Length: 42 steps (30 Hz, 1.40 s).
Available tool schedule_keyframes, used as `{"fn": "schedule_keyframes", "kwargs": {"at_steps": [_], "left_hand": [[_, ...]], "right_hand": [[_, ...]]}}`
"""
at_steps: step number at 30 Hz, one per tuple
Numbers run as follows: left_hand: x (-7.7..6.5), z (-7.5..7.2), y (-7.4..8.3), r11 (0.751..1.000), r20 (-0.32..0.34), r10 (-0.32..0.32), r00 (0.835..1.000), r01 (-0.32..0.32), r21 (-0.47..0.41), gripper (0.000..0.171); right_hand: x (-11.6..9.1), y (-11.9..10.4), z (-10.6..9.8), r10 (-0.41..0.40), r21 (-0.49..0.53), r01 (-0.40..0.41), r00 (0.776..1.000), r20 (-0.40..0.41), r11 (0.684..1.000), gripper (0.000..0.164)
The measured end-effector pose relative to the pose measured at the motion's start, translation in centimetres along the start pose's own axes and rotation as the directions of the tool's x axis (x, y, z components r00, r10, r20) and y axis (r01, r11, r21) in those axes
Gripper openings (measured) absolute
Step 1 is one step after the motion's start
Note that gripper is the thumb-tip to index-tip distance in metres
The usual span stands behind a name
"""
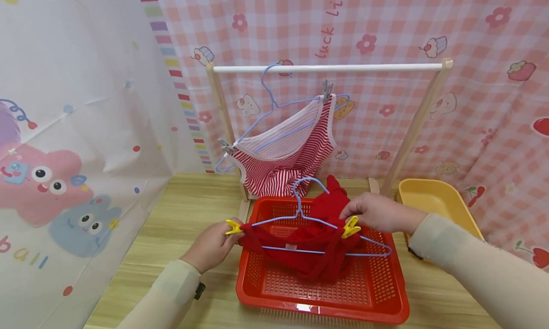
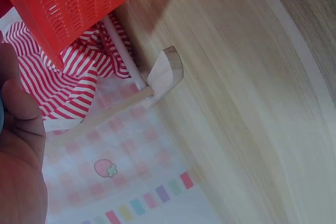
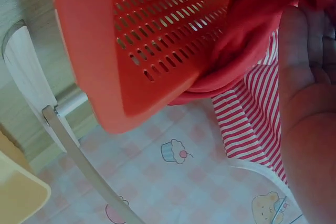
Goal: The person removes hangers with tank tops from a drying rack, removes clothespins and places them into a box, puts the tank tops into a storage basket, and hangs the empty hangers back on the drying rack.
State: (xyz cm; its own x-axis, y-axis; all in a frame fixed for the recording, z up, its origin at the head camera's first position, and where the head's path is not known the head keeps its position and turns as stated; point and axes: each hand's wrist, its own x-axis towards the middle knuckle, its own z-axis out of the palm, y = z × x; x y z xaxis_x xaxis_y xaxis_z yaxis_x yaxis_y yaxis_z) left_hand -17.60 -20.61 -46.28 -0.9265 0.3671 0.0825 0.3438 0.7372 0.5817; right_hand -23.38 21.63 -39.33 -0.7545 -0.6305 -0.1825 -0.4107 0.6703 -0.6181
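A red tank top (image 1: 296, 267) hangs on a light-blue hanger (image 1: 283, 218), held over a red plastic basket (image 1: 321, 311). One yellow clothespin (image 1: 234, 227) is at its left shoulder, and another yellow clothespin (image 1: 351, 227) sits on the right strap. My left hand (image 1: 210, 245) pinches the left shoulder beside its clothespin; in the left wrist view that hand (image 2: 21, 129) shows only at the edge. Behind the right clothespin, my right hand (image 1: 379, 210) grips the red fabric, its fingertips partly hidden. The right wrist view shows this hand (image 3: 310, 93) against the bunched cloth (image 3: 247, 40).
Behind the basket stands a wooden drying rack with a white bar (image 1: 326, 68). From it hangs a red-striped tank top (image 1: 274, 174) on a blue hanger, with grey clothespins (image 1: 327, 90) at its shoulders. A yellow tray (image 1: 429, 195) lies at the right on the wooden table (image 1: 171, 224).
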Motion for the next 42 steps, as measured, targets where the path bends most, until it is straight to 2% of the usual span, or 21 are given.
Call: {"fn": "schedule_keyframes", "kwargs": {"at_steps": [4,8,14,20,25,28,37,42], "left_hand": [[0.0,0.0,0.0,1.000,0.001,-0.002,1.000,0.002,0.003,0.008],[-0.1,0.0,-0.1,1.000,-0.002,-0.001,1.000,0.001,0.008,0.008],[-0.1,0.1,-0.1,1.000,-0.004,0.002,1.000,-0.002,0.012,0.008],[0.0,0.1,0.0,1.000,-0.002,-0.006,1.000,0.006,0.006,0.009],[0.1,0.2,0.1,1.000,0.001,-0.008,1.000,0.008,0.003,0.010],[0.1,0.3,0.1,1.000,0.000,-0.009,1.000,0.009,0.002,0.010],[0.3,0.5,0.0,1.000,0.008,-0.029,1.000,0.029,-0.010,0.011],[0.3,0.6,-0.1,1.000,0.002,-0.017,1.000,0.017,-0.006,0.010]], "right_hand": [[0.1,0.2,-0.1,0.020,-0.027,-0.020,1.000,-0.009,0.999,0.019],[0.4,0.4,-0.3,0.051,-0.053,-0.054,0.997,-0.056,0.997,0.015],[1.1,1.1,-0.5,0.068,-0.087,-0.081,0.987,-0.143,0.993,0.025],[2.3,2.2,-0.6,0.039,-0.226,-0.086,0.978,-0.205,0.970,0.039],[3.4,2.9,-0.7,0.083,-0.278,-0.130,0.981,-0.176,0.952,0.060],[3.9,2.9,-0.7,0.082,-0.302,-0.124,0.986,-0.148,0.945,0.066],[5.1,2.7,-0.1,0.015,-0.347,-0.037,0.998,-0.064,0.937,0.068],[5.6,3.4,0.1,0.016,-0.344,-0.031,0.999,-0.046,0.938,0.066]]}}
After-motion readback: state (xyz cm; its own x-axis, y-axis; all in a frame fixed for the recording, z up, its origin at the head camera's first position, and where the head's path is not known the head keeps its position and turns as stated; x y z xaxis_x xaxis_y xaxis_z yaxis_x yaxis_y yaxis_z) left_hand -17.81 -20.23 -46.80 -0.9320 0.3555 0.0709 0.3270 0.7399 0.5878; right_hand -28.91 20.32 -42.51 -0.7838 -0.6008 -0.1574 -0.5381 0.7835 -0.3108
